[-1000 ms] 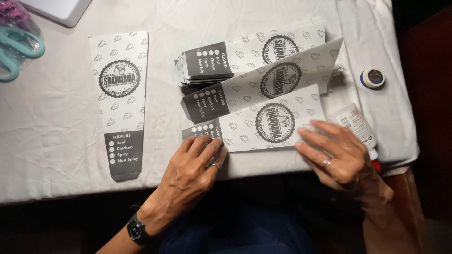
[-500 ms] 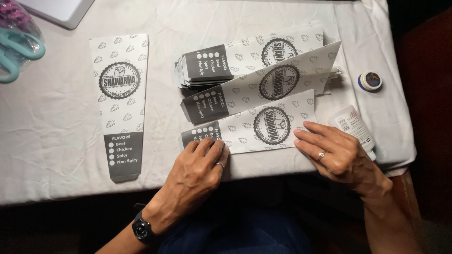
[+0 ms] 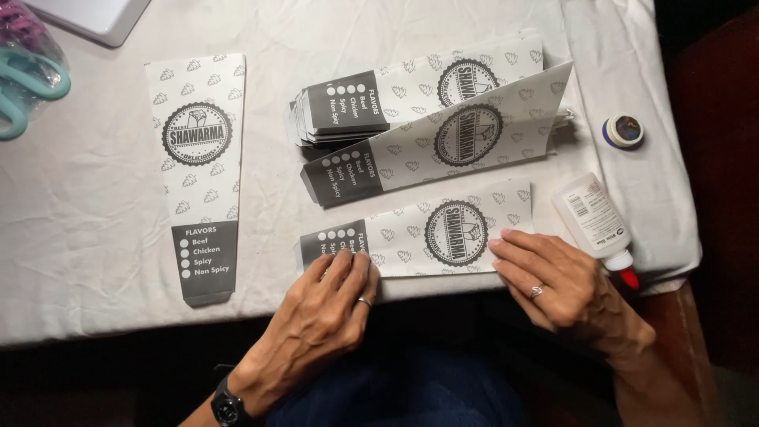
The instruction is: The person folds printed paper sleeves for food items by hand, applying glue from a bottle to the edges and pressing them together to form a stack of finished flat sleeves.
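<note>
Both hands press flat on a folded paper sleeve (image 3: pixel 415 241) that lies along the near edge of the bench (image 3: pixel 95 269), which is covered with a white cloth. The left hand (image 3: pixel 328 308) bears on the dark printed end, fingers spread and open, gripping nothing. The right hand (image 3: pixel 557 285) rests its fingertips on the sleeve's wide end, also open and flat.

Compared with a second ago, the right hand has slid down and to the left, off the glue bottle (image 3: pixel 594 217), so the bottle now lies fully uncovered just beside it, red tip toward the bench edge. The left hand has barely shifted. This looks like the pressing of a freshly folded seam rather than gluing.

Behind the sleeve sit a single open sleeve (image 3: pixel 443 146) and a stack of finished sleeves (image 3: pixel 348 111). An unfolded flat sleeve (image 3: pixel 202 174) lies well apart to the left. A small round cap (image 3: pixel 623 131) sits near the right edge, and teal scissors (image 3: pixel 24 87) are at the far left.
</note>
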